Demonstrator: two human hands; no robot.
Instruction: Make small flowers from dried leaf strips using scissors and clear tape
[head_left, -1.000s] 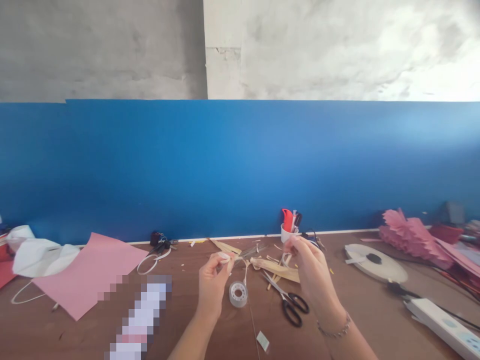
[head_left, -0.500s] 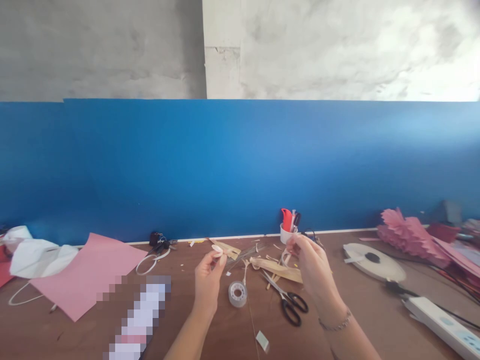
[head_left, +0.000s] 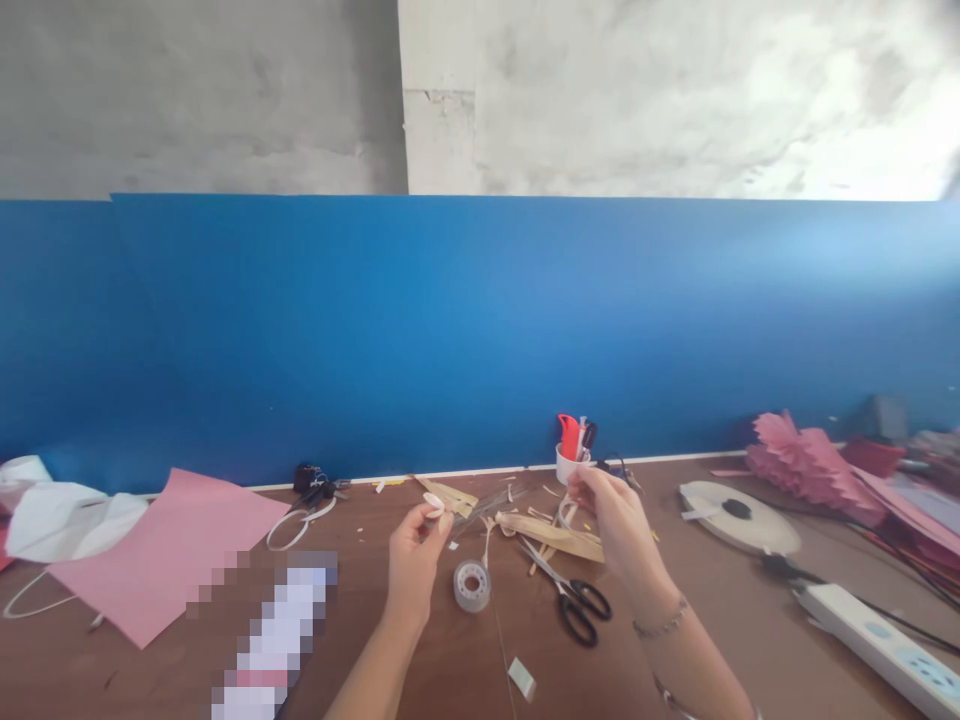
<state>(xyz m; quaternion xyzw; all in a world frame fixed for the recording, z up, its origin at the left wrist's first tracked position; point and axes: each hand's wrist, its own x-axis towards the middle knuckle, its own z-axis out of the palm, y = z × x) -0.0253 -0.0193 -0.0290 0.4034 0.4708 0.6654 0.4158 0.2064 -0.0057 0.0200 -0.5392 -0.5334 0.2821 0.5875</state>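
Note:
My left hand (head_left: 416, 555) pinches a small white piece (head_left: 433, 504) between thumb and fingertips, above the brown table. To the right, my right hand (head_left: 611, 515) is raised with its fingertips pressed together in front of the white cup (head_left: 570, 465); whatever they hold is too small to make out. Between the hands lie pale dried strips (head_left: 555, 535) and a roll of clear tape (head_left: 472, 586). Scissors with black handles (head_left: 577, 610) rest open beneath my right hand. A small pale square (head_left: 522, 678) is nearer the front.
Pink paper (head_left: 176, 545) and white crumpled material (head_left: 67, 520) lie at the left. On the right are a flat white reel (head_left: 757, 520), pleated pink paper (head_left: 810, 465) and a power strip (head_left: 885, 640). A blue panel (head_left: 450, 330) stands behind the table.
The view has shifted slightly, moving the table items a little left in the picture. Both hands keep nearly the same pose, still apart.

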